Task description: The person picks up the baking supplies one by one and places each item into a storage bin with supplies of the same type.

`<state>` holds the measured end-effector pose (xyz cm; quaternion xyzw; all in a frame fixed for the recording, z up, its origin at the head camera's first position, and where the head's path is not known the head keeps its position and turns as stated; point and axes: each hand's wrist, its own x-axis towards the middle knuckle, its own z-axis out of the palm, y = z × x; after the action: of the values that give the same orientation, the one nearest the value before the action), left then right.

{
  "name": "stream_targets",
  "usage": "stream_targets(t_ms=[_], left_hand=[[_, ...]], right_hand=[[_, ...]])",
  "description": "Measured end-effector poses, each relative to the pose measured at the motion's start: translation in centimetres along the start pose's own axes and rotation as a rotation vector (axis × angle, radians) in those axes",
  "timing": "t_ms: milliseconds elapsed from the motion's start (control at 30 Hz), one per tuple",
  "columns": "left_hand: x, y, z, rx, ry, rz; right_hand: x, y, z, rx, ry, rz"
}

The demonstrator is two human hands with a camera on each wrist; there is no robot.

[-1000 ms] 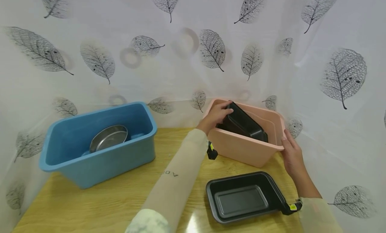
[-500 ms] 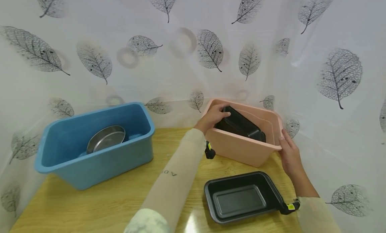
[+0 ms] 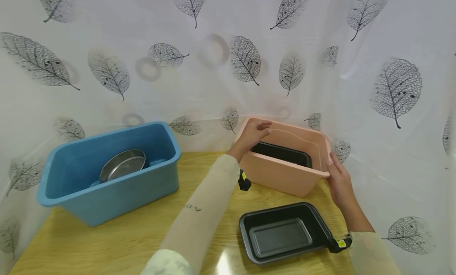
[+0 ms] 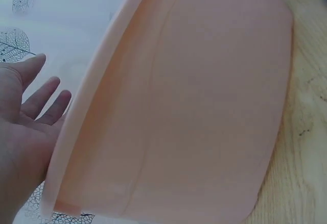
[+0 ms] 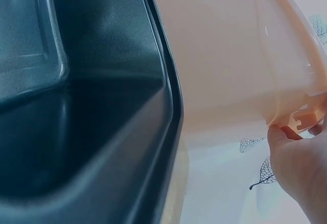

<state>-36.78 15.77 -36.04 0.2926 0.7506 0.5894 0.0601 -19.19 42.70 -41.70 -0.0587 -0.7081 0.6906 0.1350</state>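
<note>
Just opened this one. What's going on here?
A person's right hand grips the rim of a pink bin at its right end. Their left hand is over the bin's left end, holding nothing. One black pan lies inside; another black pan sits on the table in front. To the left, a blue bin holds a round metal pan.

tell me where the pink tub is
In the head view, the pink tub stands right of centre on the table, behind a black pan, the blue tub to its left and the right hand at its right end.
</note>
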Motion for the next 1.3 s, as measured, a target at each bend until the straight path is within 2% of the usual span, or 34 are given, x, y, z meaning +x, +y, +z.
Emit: stream_targets(t_ms=[200,300,367,533,733,867,1100,1300], left_hand=[[-0.9,0.2,-0.5,-0.039,-0.057,0.086],[-1.9,0.3,-0.7,-0.067,-0.083,0.119],[-3.0,0.3,-1.0,-0.102,-0.097,0.118],[-6.0,0.2,-1.7,-0.144,-0.084,0.088],[-9.7,-0.4,-2.0,-0.188,-0.030,0.060],[-12.2,-0.9,-2.0,-0.177,0.008,0.033],[-16.4,-2.9,-1.9,-0.188,0.040,-0.009],[-20.0,-4.6,-1.6,-0.235,0.061,-0.112]], right_hand=[[-0.1,0.1,0.1,-0.012,-0.004,-0.013],[0.0,0.2,0.1,-0.010,-0.008,-0.015],[0.0,0.2,0.1,-0.007,-0.012,-0.015],[0.0,0.1,0.1,-0.007,-0.021,-0.014],[-0.3,-0.2,0.1,-0.017,-0.019,-0.002],[-0.3,-0.3,0.2,-0.003,-0.016,0.005],[-0.4,-0.2,0.2,0.008,-0.025,0.001],[-0.4,-0.1,0.3,0.036,-0.040,-0.014]])
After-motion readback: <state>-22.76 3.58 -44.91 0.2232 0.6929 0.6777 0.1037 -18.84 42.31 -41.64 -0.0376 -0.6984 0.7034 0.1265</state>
